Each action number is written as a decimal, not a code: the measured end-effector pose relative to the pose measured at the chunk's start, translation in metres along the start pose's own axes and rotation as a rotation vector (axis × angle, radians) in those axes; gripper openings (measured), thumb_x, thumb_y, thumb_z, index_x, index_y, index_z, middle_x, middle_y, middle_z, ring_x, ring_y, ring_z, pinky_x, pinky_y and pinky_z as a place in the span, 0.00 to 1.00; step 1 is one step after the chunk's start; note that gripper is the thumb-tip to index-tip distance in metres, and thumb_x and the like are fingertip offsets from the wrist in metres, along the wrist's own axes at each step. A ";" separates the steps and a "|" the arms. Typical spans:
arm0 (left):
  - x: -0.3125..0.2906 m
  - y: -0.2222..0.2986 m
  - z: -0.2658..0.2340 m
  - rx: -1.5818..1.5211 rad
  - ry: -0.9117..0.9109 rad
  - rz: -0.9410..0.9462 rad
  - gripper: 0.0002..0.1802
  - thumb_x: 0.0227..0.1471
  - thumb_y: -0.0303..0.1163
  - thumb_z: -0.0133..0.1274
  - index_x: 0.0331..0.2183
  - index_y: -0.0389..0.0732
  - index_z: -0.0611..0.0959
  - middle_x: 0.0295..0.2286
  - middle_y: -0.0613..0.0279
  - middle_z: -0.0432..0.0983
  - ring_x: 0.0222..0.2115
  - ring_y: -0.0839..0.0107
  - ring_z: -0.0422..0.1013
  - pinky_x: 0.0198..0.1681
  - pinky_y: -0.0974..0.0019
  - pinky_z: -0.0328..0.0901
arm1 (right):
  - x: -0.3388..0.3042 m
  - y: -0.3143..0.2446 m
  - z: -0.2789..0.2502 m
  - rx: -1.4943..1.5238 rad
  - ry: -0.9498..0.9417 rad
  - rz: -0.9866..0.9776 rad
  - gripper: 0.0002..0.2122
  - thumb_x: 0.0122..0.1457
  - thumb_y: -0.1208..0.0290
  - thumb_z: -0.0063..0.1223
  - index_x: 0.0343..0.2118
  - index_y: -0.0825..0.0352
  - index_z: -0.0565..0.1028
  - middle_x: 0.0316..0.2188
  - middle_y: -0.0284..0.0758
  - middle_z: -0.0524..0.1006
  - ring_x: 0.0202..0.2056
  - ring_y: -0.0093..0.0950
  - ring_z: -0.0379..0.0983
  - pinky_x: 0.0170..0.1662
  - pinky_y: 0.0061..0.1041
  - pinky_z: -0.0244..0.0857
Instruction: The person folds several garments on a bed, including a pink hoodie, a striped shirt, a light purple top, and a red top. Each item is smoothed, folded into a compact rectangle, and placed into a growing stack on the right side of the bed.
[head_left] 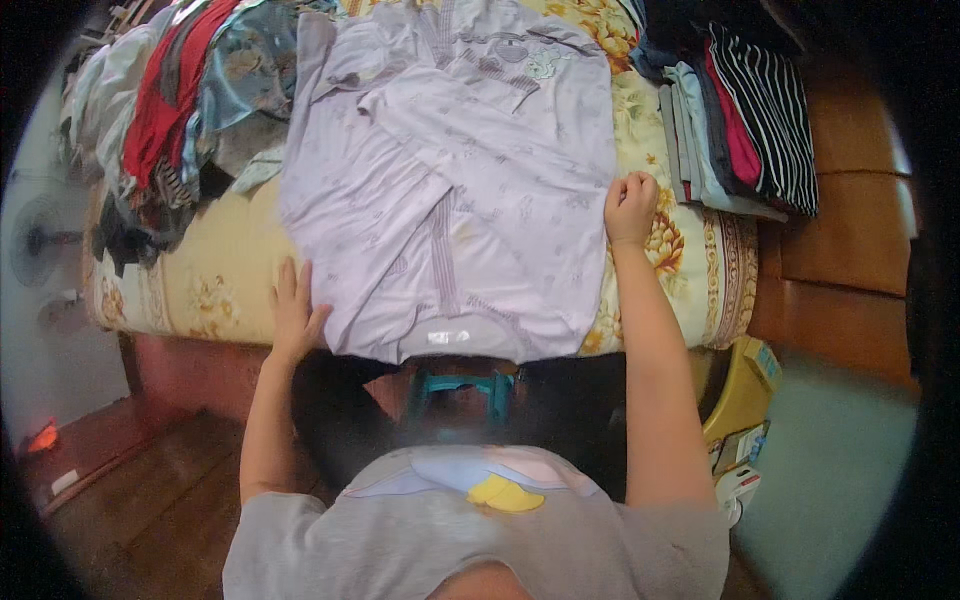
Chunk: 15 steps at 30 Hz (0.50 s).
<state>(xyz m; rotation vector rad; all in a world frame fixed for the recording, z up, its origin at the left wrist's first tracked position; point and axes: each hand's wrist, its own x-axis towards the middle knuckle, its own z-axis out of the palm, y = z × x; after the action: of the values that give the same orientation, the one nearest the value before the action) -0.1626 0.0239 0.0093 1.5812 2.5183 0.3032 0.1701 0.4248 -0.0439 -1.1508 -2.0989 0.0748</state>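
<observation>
A pale lavender long-sleeved pajama top [520, 230] with a small print lies spread on the bed, its neckline towards me. Its sleeves are folded inward across the body, and a cartoon patch shows near the far hem. My left hand [297, 315] rests at the near left edge of the top, fingers apart, with the thumb by the cloth. At the right edge, my right hand [632, 208] is closed with curled fingers against the fabric's side; its fingertips are partly hidden.
The bed has a cream floral cover [225, 265]. A loose heap of clothes [165, 100] lies at the far left. Folded clothes [765, 130] are stacked at the right. Below the bed edge are a teal stool [495, 395] and a yellow plastic object [738, 390]. A fan [40, 240] stands left.
</observation>
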 end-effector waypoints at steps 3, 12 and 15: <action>-0.036 -0.016 -0.008 0.013 -0.013 0.033 0.38 0.38 0.38 0.58 0.53 0.43 0.63 0.56 0.42 0.44 0.58 0.48 0.42 0.56 0.46 0.41 | -0.016 -0.007 -0.013 0.096 0.000 0.056 0.07 0.47 0.74 0.49 0.29 0.70 0.68 0.35 0.44 0.65 0.40 0.42 0.61 0.44 0.35 0.56; -0.045 0.009 0.006 0.215 -0.083 0.290 0.30 0.44 0.27 0.45 0.52 0.50 0.64 0.55 0.60 0.54 0.57 0.61 0.48 0.56 0.45 0.44 | -0.105 -0.040 -0.130 0.109 -0.621 -0.674 0.23 0.43 0.79 0.49 0.47 0.62 0.67 0.49 0.41 0.65 0.50 0.40 0.61 0.50 0.39 0.56; -0.038 0.002 0.009 0.290 -0.061 0.505 0.29 0.45 0.29 0.43 0.52 0.51 0.64 0.56 0.62 0.53 0.57 0.62 0.48 0.56 0.45 0.43 | -0.110 -0.052 -0.144 0.040 -0.693 -0.774 0.23 0.42 0.78 0.49 0.46 0.61 0.68 0.53 0.36 0.63 0.54 0.35 0.58 0.51 0.39 0.56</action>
<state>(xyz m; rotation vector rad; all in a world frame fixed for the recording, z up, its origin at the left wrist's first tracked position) -0.1424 -0.0086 0.0020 2.2912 2.1558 -0.0632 0.2591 0.2708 0.0181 -0.2111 -2.9986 0.1636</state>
